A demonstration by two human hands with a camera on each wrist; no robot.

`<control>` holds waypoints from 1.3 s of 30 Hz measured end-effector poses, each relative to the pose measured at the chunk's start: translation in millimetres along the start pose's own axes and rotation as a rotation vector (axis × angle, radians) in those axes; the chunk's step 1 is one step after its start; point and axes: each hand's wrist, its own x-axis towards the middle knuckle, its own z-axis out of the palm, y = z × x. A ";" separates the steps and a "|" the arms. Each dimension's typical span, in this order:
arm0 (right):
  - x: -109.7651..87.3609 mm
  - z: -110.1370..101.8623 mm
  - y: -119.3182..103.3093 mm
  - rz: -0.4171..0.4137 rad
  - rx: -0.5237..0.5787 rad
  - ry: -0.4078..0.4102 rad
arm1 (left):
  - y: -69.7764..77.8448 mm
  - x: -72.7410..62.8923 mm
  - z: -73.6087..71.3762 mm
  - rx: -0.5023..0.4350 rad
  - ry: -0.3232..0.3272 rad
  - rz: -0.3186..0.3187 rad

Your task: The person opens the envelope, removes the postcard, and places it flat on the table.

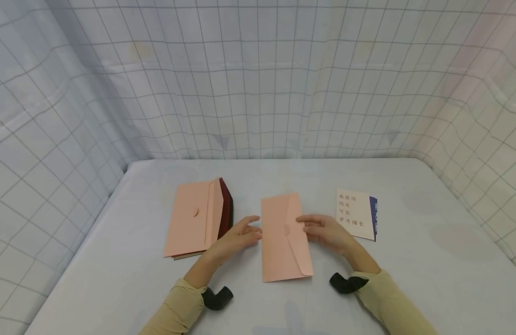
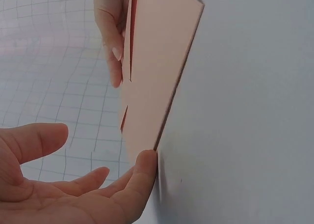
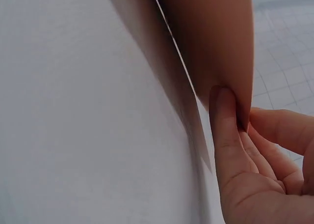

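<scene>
A pink envelope (image 1: 278,237) with a closed flap and a half-round tab is in the middle of the head view. My right hand (image 1: 331,232) pinches its right edge; in the right wrist view one fingertip (image 3: 225,101) lies under the paper and another digit presses from the other side. To the left of the envelope is my left hand (image 1: 238,237), palm turned inward. Its thumb stands away from the paper, while a fingertip (image 2: 146,160) touches the lower edge in the left wrist view.
At the left lies a stack of envelopes (image 1: 188,218), pink on top, with dark red and black ones beneath. A white card (image 1: 354,211) with printed characters sits at the right over a blue one. Gridded curtains (image 1: 266,83) surround the white table (image 1: 408,288).
</scene>
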 end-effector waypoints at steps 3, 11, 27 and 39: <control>0.1 1.4 -0.9 0.012 -0.014 0.053 | -1.3 0.2 0.8 -0.004 -0.003 -0.008; -0.2 5.0 -3.9 0.024 -0.046 0.106 | -3.0 0.9 4.3 -0.026 -0.005 -0.013; -5.6 16.0 -15.4 -0.014 0.008 0.081 | -1.1 6.3 14.4 -0.187 0.118 0.062; -4.6 28.6 -16.1 -0.072 -0.026 0.145 | 2.1 5.8 32.3 -0.295 0.271 0.128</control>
